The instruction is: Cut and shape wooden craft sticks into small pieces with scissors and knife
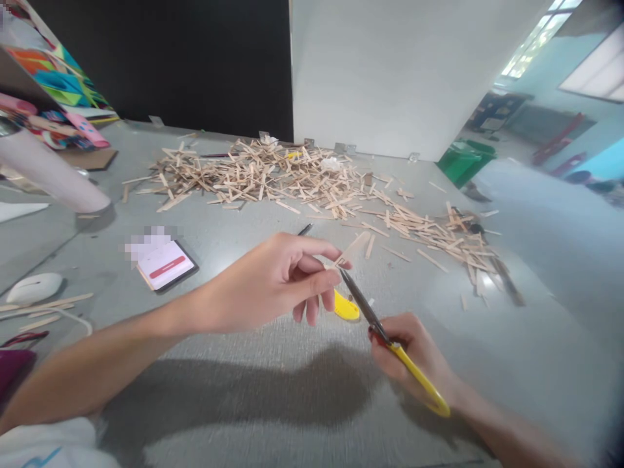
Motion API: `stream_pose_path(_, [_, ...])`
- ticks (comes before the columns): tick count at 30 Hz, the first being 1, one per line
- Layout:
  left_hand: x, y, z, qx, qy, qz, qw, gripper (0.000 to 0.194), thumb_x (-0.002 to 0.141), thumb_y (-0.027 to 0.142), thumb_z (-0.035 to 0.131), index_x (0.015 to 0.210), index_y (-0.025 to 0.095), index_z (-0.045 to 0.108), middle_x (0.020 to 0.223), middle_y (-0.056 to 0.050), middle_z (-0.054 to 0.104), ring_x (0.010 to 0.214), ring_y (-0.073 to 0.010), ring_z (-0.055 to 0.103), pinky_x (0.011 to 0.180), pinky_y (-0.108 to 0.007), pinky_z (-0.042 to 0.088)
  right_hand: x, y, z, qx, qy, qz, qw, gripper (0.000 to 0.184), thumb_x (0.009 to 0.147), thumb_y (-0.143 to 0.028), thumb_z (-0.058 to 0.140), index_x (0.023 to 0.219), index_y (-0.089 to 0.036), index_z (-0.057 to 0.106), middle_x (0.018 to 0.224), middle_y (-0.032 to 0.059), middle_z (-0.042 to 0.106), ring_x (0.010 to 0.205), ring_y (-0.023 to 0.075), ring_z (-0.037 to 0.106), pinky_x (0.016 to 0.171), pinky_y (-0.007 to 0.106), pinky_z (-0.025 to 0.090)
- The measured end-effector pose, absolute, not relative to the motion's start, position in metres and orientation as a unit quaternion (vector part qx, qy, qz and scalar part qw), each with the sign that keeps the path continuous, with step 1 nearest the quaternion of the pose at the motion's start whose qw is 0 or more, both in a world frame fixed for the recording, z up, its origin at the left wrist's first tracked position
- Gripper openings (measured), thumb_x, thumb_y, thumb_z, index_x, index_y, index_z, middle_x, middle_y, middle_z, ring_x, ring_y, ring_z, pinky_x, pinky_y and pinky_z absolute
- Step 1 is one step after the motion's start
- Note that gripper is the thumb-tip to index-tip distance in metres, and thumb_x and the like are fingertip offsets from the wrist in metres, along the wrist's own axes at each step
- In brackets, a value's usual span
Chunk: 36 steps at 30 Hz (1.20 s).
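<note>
My left hand point(292, 279) pinches a pale wooden craft stick point(358, 244) between thumb and forefinger, holding it above the grey table. In my right hand point(414, 357) is a pair of scissors point(363, 302) with yellow handles. The blades point up and left, and their tips are close to the stick beside my left fingertips; whether they touch it I cannot tell. A yellow object point(347, 308) lies on the table behind my left fingers, partly hidden by them. Beyond my left hand, a dark pen-like tip point(305, 229) shows.
A wide heap of wooden sticks point(244, 179) spreads along the back and trails to the right. At left are a phone point(168, 265), a white mouse point(35, 288) and a pale bottle point(58, 169). Black and white panels point(370, 78) rise behind. A green bin point(465, 162) stands beyond the table.
</note>
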<state>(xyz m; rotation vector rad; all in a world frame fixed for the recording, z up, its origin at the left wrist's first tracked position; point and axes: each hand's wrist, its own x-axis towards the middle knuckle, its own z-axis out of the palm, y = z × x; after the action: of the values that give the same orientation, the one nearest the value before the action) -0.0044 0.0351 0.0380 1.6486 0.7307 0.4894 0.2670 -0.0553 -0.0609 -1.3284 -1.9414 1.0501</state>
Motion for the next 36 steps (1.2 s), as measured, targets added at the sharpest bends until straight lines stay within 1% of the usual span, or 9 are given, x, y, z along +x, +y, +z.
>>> stream_pose_path(3, [-0.0046,0.0344,0.0380,0.714,0.312,0.206,0.592,0.024,0.111,0.038,0.061,0.115,0.017,0.072,0.085,-0.004,0.081,0.062,-0.0117,0.073,0.054,-0.018,0.057,0.2666,-0.0535,-0.0599,-0.491,-0.732,0.391,0.264,0.043,0.092,-0.029,0.060,0.064,-0.024,0.028,0.064,-0.0053,0.021,0.058,0.0104,0.022,0.052,0.029,0.017])
stream_pose_path(10, [-0.0026,0.0338,0.0382,0.712,0.316,0.200,0.594,0.023,0.110,0.038,0.063,0.111,0.017,0.072,0.084,-0.004,0.080,0.061,-0.0119,0.071,0.054,-0.019,0.056,0.2653,-0.0523,-0.0593,-0.502,-0.725,0.391,0.266,0.048,0.095,-0.036,0.062,0.063,-0.024,0.027,0.064,-0.0045,0.022,0.059,0.0112,0.021,0.052,0.029,0.018])
stream_pose_path(14, [-0.0021,0.0334,0.0395,0.709,0.321,0.199,0.595,0.024,0.109,0.037,0.063,0.116,0.017,0.073,0.084,-0.004,0.080,0.061,-0.0124,0.071,0.053,-0.020,0.056,0.2653,-0.0523,-0.0606,-0.498,-0.726,0.392,0.265,0.050,0.096,-0.038,0.061,0.063,-0.024,0.026,0.065,-0.0045,0.021,0.060,0.0109,0.021,0.053,0.029,0.017])
stream_pose_path(21, [-0.0023,0.0340,0.0385,0.713,0.315,0.194,0.595,0.021,0.110,0.034,0.063,0.109,0.016,0.073,0.084,-0.004,0.080,0.061,-0.0114,0.071,0.053,-0.018,0.056,0.2654,-0.0522,-0.0605,-0.489,-0.731,0.391,0.271,0.047,0.097,-0.036,0.060,0.064,-0.023,0.029,0.064,-0.0051,0.022,0.059,0.0098,0.021,0.053,0.028,0.017])
stream_pose_path(26, [-0.0014,0.0339,0.0380,0.717,0.318,0.189,0.590,0.019,0.110,0.034,0.063,0.109,0.017,0.072,0.080,-0.002,0.079,0.060,-0.0110,0.071,0.054,-0.017,0.056,0.2669,-0.0526,-0.0615,-0.486,-0.732,0.390,0.276,0.048,0.098,-0.033,0.060,0.064,-0.022,0.028,0.066,-0.0051,0.020,0.059,0.0097,0.020,0.053,0.028,0.016])
stream_pose_path(29, [-0.0022,0.0351,0.0367,0.718,0.314,0.186,0.593,0.021,0.110,0.035,0.063,0.108,0.017,0.072,0.081,-0.003,0.080,0.061,-0.0118,0.072,0.054,-0.018,0.057,0.2674,-0.0520,-0.0618,-0.483,-0.732,0.395,0.273,0.047,0.099,-0.032,0.058,0.065,-0.022,0.028,0.066,-0.0049,0.021,0.059,0.0097,0.021,0.053,0.027,0.017])
stream_pose_path(31, [-0.0031,0.0369,0.0354,0.722,0.307,0.184,0.592,0.026,0.112,0.039,0.059,0.108,0.016,0.071,0.086,-0.005,0.081,0.064,-0.0130,0.074,0.055,-0.019,0.058,0.2671,-0.0518,-0.0620,-0.486,-0.734,0.390,0.271,0.046,0.099,-0.031,0.057,0.064,-0.022,0.029,0.065,-0.0051,0.021,0.059,0.0095,0.021,0.052,0.027,0.017])
stream_pose_path(34, [-0.0029,0.0401,0.0338,0.728,0.305,0.191,0.583,0.040,0.116,0.045,0.047,0.109,0.014,0.071,0.092,-0.009,0.082,0.068,-0.0144,0.076,0.058,-0.021,0.059,0.2655,-0.0524,-0.0613,-0.499,-0.741,0.365,0.263,0.046,0.098,-0.031,0.057,0.063,-0.023,0.027,0.064,-0.0052,0.020,0.058,0.0095,0.020,0.051,0.027,0.016])
stream_pose_path(36, [-0.0011,0.0415,0.0334,0.727,0.315,0.192,0.579,0.043,0.118,0.046,0.041,0.111,0.014,0.070,0.088,-0.008,0.081,0.069,-0.0151,0.077,0.057,-0.020,0.058,0.2634,-0.0531,-0.0601,-0.501,-0.750,0.346,0.258,0.046,0.097,-0.029,0.057,0.063,-0.023,0.026,0.063,-0.0053,0.020,0.057,0.0093,0.019,0.050,0.027,0.016])
